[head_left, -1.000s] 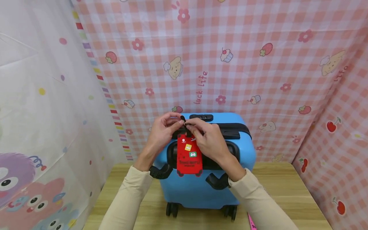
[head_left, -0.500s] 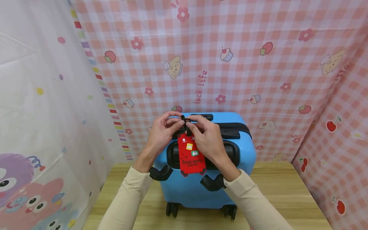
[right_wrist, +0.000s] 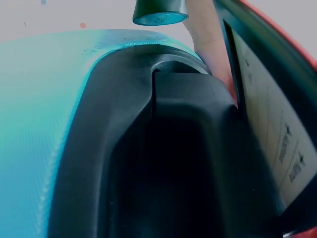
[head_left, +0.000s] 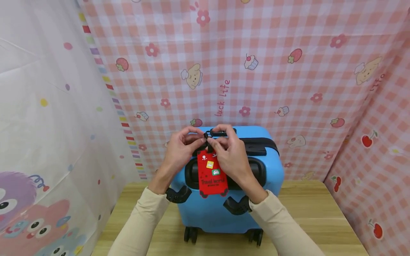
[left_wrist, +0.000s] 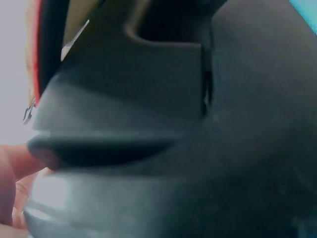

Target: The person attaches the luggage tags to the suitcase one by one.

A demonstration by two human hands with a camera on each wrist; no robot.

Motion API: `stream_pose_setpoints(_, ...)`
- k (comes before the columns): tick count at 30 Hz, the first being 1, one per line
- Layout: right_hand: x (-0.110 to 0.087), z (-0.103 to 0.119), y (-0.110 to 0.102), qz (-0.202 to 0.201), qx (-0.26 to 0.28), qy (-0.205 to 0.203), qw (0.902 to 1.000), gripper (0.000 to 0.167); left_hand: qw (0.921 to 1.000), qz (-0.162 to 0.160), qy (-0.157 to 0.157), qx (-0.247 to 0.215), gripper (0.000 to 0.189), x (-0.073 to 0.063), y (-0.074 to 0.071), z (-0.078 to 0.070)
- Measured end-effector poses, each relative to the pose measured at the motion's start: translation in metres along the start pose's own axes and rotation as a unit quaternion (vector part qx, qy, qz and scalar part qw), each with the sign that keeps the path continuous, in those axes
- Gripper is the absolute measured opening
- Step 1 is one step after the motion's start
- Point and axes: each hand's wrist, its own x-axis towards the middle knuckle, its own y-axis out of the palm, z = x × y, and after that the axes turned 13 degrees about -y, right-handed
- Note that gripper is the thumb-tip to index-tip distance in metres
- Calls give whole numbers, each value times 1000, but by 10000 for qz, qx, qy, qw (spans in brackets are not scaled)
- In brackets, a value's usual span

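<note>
A red luggage tag with a black strap hangs in front of the blue suitcase in the head view. My left hand pinches the upper part of the strap between thumb and fingertips. On the other side, the right hand pinches the strap with its thumb against curled fingers, its index finger arched above. A small loop of the strap shows between the two hands. In the right wrist view, the tag's back shows a pale card with print.
Upright on the wooden tabletop, the suitcase has a black side handle, a combination lock and dark wheels. A pink checked cloth hangs behind, and a white patterned curtain is at the left.
The strap's end, upright above the fingertips before, now bends over into a small loop. My right index finger has lifted into an arch. The tag has swung a little.
</note>
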Motion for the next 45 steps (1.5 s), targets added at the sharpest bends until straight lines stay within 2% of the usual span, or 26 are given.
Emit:
stream_pose_setpoints(6,0,0,-1,111,-58,-115,9999,24,9991,7,381,207,13,0,1,1)
stream_pose_setpoints(10,0,0,0,130,-180,-135,9997,24,9986,18,479,203,11,0,1,2)
stream_pose_setpoints(21,-1,0,2,83,-620,-220,9978,23,9984,54,519,213,12,-2,1,3)
stream_pose_setpoints(26,-1,0,3,63,-746,-237,9969,24,9992,75,346,171,14,-3,0,3)
stream_pose_setpoints(31,-2,1,3,-8,-874,-152,9961,24,9996,230,143,-40,22,-5,-2,3)
stream_pose_setpoints(37,-2,1,3,-67,-919,-114,9957,21,9984,421,318,-181,22,-7,-4,3)
stream_pose_setpoints(45,-3,-1,3,-107,-1053,-226,9941,19,9984,397,411,-40,25,-8,-5,4)
